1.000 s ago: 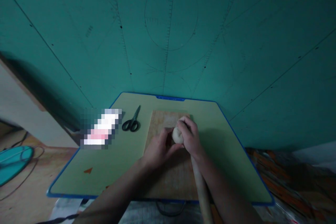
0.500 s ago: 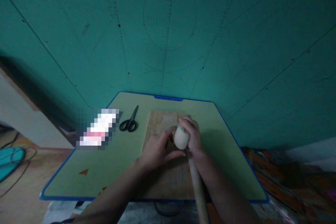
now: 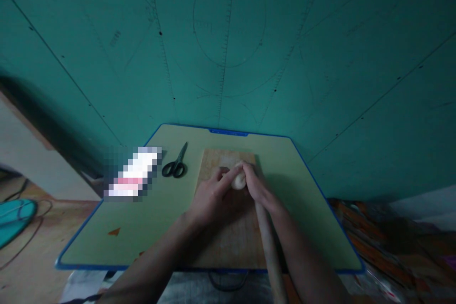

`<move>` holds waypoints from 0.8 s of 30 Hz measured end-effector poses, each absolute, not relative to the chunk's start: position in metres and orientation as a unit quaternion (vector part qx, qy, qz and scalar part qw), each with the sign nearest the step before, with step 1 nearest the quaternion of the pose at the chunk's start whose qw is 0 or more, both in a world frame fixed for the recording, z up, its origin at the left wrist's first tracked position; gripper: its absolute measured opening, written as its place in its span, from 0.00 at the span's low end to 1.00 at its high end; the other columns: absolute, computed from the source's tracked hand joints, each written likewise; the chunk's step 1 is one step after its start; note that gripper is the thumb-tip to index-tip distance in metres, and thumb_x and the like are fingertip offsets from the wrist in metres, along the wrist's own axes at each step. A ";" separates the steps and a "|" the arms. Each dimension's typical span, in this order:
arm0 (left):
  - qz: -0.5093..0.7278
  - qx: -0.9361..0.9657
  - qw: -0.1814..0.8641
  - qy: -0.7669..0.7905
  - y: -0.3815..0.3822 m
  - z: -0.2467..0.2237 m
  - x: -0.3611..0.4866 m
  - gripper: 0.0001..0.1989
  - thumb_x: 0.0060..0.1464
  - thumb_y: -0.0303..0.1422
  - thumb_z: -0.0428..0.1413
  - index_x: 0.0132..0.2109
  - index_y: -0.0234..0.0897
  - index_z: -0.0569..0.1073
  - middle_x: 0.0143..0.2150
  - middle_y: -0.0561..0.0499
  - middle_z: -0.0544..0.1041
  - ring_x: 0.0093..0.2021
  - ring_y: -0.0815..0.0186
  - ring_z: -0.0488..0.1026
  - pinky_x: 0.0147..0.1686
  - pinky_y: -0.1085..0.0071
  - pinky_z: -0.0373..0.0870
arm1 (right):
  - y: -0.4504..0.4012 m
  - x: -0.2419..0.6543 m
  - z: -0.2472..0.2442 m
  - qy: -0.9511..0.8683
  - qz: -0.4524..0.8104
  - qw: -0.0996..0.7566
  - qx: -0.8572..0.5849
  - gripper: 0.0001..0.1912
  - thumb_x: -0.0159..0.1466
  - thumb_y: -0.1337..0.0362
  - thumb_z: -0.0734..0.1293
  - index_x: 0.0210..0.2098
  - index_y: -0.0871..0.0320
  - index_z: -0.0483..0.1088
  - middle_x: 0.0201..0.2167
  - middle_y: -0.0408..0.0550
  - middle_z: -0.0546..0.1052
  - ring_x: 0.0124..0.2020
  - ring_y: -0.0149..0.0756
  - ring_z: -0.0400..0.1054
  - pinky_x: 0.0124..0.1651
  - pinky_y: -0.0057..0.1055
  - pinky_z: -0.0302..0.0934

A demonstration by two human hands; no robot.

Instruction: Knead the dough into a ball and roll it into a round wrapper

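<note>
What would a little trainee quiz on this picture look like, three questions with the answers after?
1. True or false: the scissors lie beside the wooden board, not on it.
2. Fill in: the pale lump sits between the right hand and the ____.
3. Which lies nearest the right forearm: (a) the scissors, (b) the long pale stick, (c) the orange scraps?

Key: 1. True. 2. left hand. 3. b.
</note>
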State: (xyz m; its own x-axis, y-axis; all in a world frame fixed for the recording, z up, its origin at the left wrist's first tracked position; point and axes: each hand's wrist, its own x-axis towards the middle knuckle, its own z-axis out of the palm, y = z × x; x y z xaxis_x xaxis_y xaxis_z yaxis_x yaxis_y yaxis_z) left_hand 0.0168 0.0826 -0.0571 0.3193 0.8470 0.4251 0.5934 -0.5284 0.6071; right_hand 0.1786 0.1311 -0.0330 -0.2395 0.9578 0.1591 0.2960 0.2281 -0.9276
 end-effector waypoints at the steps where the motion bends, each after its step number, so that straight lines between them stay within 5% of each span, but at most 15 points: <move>1: 0.369 0.789 0.176 0.459 0.083 -0.057 0.017 0.31 0.59 0.28 0.52 0.68 0.49 0.60 0.52 0.44 0.71 0.43 0.60 0.74 0.40 0.65 0.72 | 0.131 0.178 -0.034 -0.666 0.417 0.401 -0.471 0.25 0.68 0.49 0.55 0.19 0.53 0.64 0.16 0.42 0.68 0.21 0.34 0.63 0.25 0.29 0.54; 5: 0.379 0.758 0.198 0.492 0.081 -0.053 0.019 0.33 0.56 0.32 0.55 0.68 0.43 0.59 0.50 0.44 0.72 0.36 0.64 0.73 0.36 0.66 0.70 | 0.129 0.173 -0.034 -0.664 0.385 0.428 -0.478 0.25 0.67 0.46 0.55 0.20 0.52 0.64 0.18 0.43 0.69 0.22 0.35 0.64 0.26 0.30 0.54; 11: 0.382 0.697 0.327 0.511 0.078 -0.043 0.025 0.32 0.58 0.44 0.56 0.65 0.35 0.61 0.38 0.49 0.76 0.28 0.66 0.71 0.29 0.69 0.66 | 0.121 0.173 -0.027 -0.724 0.255 0.451 -0.456 0.15 0.67 0.57 0.54 0.28 0.52 0.66 0.24 0.44 0.73 0.28 0.37 0.67 0.32 0.31 0.57; 15: 0.407 0.680 0.354 0.497 0.080 -0.048 0.026 0.30 0.58 0.43 0.57 0.63 0.37 0.62 0.39 0.49 0.78 0.29 0.66 0.72 0.30 0.70 0.67 | 0.117 0.176 -0.021 -0.763 0.215 0.422 -0.440 0.11 0.67 0.60 0.55 0.33 0.52 0.66 0.29 0.46 0.75 0.32 0.39 0.69 0.35 0.32 0.58; 20: 0.403 0.678 0.355 0.501 0.080 -0.052 0.025 0.29 0.55 0.44 0.61 0.59 0.38 0.65 0.40 0.48 0.78 0.30 0.66 0.72 0.30 0.70 0.66 | 0.118 0.177 -0.022 -0.764 0.195 0.413 -0.455 0.12 0.68 0.58 0.55 0.28 0.51 0.59 0.23 0.42 0.70 0.27 0.37 0.65 0.31 0.32 0.53; 24: 0.466 0.618 0.468 0.425 0.078 -0.050 0.026 0.29 0.54 0.46 0.61 0.57 0.38 0.65 0.41 0.48 0.78 0.36 0.65 0.74 0.33 0.70 0.69 | 0.115 0.178 -0.021 -0.762 0.199 0.448 -0.424 0.14 0.69 0.59 0.54 0.26 0.52 0.58 0.20 0.40 0.66 0.24 0.34 0.62 0.29 0.31 0.51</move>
State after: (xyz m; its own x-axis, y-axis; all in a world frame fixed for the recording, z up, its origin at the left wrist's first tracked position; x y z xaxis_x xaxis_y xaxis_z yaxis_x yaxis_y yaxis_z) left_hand 0.0262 0.0776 -0.0498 0.2035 0.9626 0.1788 0.0886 -0.1999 0.9758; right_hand 0.1776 0.1154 -0.0210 -0.2403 0.8237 0.5135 0.4677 0.5618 -0.6824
